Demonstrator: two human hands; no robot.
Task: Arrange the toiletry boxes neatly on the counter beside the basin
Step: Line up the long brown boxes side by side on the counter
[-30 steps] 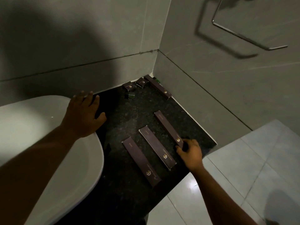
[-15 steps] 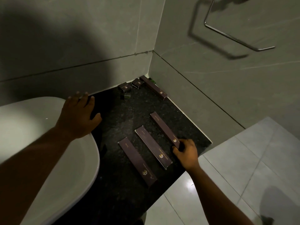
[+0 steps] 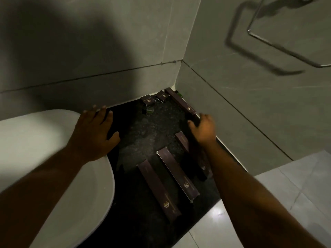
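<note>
Three long dark purple toiletry boxes lie side by side on the black counter (image 3: 143, 140): the left box (image 3: 158, 189), the middle box (image 3: 177, 173) and the right box (image 3: 181, 140), partly hidden under my right forearm. A fourth long box (image 3: 180, 101) lies along the right wall. Two small boxes (image 3: 147, 101) (image 3: 162, 96) sit in the back corner. My right hand (image 3: 203, 129) hovers at the near end of the fourth box with fingers apart, blurred. My left hand (image 3: 95, 133) rests flat on the rim of the white basin (image 3: 44, 158).
A small greenish bottle (image 3: 147, 110) stands in front of the small boxes. Grey tiled walls close the counter at the back and right. A metal towel ring (image 3: 286, 45) hangs on the right wall. The pale floor (image 3: 286, 194) lies beyond the counter's front edge.
My right hand has left the near end of the right box in the row and moved back toward the long box by the wall. The left hand stays on the basin rim.
</note>
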